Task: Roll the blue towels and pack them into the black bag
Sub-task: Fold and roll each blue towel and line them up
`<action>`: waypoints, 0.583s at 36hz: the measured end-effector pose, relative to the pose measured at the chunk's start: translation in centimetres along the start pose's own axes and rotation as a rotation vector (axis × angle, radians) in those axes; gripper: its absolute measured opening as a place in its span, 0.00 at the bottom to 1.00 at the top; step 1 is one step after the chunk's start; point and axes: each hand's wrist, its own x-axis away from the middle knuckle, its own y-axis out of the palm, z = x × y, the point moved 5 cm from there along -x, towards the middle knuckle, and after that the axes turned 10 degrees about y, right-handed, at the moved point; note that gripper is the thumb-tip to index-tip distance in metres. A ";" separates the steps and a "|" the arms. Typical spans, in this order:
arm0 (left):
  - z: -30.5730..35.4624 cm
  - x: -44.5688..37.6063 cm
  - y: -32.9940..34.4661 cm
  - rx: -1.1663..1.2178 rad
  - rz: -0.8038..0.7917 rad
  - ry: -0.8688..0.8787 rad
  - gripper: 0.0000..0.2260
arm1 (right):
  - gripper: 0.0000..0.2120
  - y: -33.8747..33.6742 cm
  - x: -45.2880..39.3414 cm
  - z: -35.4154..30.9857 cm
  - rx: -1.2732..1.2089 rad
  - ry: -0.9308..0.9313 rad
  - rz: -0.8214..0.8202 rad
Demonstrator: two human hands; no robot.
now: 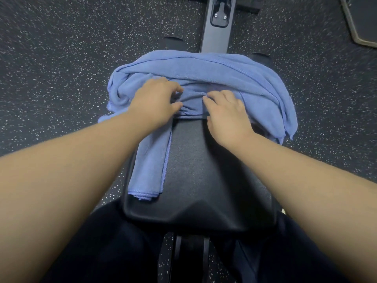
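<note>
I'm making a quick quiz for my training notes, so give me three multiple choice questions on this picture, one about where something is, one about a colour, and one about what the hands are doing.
1. Where does the bunched towel lie?
A. On the far end of the black padded bench
B. Inside a bag
C. Flat on the speckled floor, clear of the bench

2. What colour is the towel?
A. White
B. Blue
C. Red

3. What are the hands doing?
A. Both hang idle off the cloth
B. Only one touches the cloth
C. The left hand and the right hand both pinch the cloth with curled fingers

Answers:
1 A, the cloth is heaped on the bench's far end, its sides drooping over the edges.
2 B, the fabric is plainly blue.
3 C, the fingers of both hands gather folds at the middle of the towel.
</note>
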 end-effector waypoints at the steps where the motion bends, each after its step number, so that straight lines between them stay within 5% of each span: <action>1: 0.0 -0.3 0.0 -0.045 -0.016 0.002 0.13 | 0.22 0.0 -0.1 0.0 -0.006 0.002 -0.002; 10: 1.1 -1.3 -1.2 -0.109 -0.008 0.030 0.07 | 0.16 -0.2 -0.2 0.3 -0.066 0.017 0.069; 21: 1.6 -0.5 -1.4 0.147 0.050 0.127 0.09 | 0.07 -2.1 -0.4 0.9 -0.311 0.129 0.232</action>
